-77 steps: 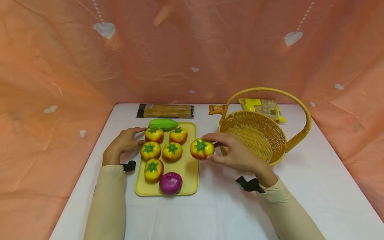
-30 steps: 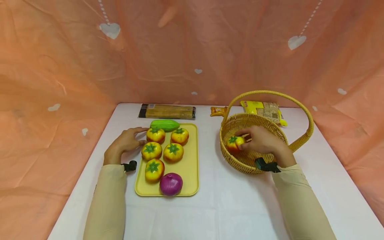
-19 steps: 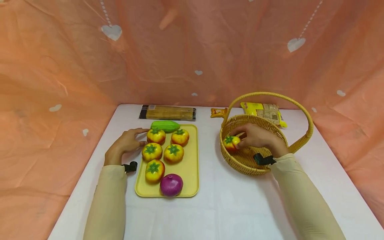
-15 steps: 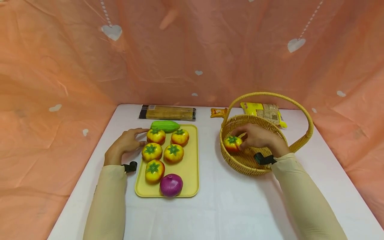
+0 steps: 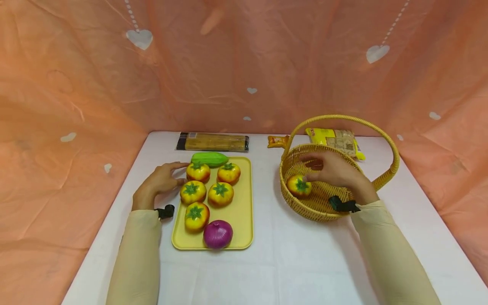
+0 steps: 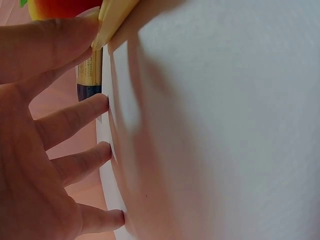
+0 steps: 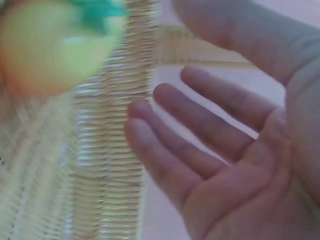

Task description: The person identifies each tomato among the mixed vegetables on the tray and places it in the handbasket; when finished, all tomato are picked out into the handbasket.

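Observation:
My left hand [image 5: 162, 180] rests at the left side of the yellow tray [image 5: 240, 220], fingers spread. In the left wrist view the thumb [image 6: 50, 47] touches the tray rim [image 6: 112, 22], and several fingertips meet the white cloth. My right hand [image 5: 331, 169] is over the wicker basket [image 5: 305, 210] with its fingers apart and holding nothing. A yellow-red persimmon [image 5: 298, 186] with a green calyx lies in the basket, beside that hand; it is blurred in the right wrist view. More persimmons [image 5: 220, 195], a purple onion [image 5: 217, 234] and a green ridged gourd-like vegetable [image 5: 209, 159] lie on the tray.
Behind the tray lies a flat pack of thin sticks [image 5: 215, 142]. A small orange packet [image 5: 277, 141] and a yellow bag [image 5: 339, 140] lie behind the basket, whose tall arched handle [image 5: 381, 135] stands up. An orange curtain [image 5: 213, 76] hangs behind the table.
My right hand has carried a persimmon from the tray's right side into the basket and let it go; the fruit has tipped. My left hand has stayed by the tray.

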{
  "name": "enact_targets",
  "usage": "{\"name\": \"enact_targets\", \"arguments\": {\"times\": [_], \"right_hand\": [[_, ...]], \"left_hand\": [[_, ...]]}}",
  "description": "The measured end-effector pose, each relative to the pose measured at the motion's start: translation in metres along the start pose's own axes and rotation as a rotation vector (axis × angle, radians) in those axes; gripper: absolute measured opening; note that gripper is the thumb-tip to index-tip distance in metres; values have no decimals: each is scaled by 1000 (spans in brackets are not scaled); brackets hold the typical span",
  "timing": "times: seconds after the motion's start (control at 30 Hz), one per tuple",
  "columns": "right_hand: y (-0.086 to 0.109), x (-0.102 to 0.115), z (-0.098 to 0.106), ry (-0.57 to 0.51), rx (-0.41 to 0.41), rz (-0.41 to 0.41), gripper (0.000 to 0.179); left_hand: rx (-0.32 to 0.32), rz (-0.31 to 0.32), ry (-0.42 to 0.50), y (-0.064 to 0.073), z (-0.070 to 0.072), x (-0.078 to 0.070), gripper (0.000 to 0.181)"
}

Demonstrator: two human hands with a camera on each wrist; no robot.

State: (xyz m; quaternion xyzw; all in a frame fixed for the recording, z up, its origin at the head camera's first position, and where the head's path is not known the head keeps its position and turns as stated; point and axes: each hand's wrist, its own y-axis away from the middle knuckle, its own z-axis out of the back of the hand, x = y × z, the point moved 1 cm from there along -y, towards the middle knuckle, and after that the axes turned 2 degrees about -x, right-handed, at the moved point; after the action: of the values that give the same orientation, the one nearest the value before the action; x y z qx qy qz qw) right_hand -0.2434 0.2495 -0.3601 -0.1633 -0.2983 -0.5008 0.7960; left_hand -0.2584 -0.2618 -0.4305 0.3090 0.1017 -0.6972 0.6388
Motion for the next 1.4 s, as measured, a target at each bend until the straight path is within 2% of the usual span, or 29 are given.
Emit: {"name": "enact_targets", "arguments": {"times": [0.1, 0.23, 0.4, 0.57, 0.8, 0.97, 1.07, 1.2, 1.4], "right_hand": [[10, 10, 4, -65, -59, 24, 58], [17, 26, -2, -208, -83, 117, 55], [19, 48, -25, -357, -139, 227, 52], [11, 69, -54, -447, -118, 265, 50], [-8, 83, -99, -584, -22, 251, 52], [-27, 82, -128, -644, 7, 259, 52], [-39, 77, -143, -700, 21, 221, 51], [-50, 72, -157, -702, 13, 142, 49], [-63, 70, -168, -664, 22, 89, 51]], "left_hand": [[-1, -7, -2, -1, 0, 0, 66], [-5, -11, -1, -1, 0, 1, 66], [-6, -10, 5, 0, 0, 1, 66], [-9, -11, 2, 1, 0, 1, 65], [-15, -17, -5, 2, 0, -1, 65], [-17, -30, -16, 1, 1, 0, 65], [-14, -28, -13, 0, 1, 0, 65], [-7, -21, -6, 0, 1, 0, 65], [-12, -33, -8, 1, 1, -1, 65]]}}
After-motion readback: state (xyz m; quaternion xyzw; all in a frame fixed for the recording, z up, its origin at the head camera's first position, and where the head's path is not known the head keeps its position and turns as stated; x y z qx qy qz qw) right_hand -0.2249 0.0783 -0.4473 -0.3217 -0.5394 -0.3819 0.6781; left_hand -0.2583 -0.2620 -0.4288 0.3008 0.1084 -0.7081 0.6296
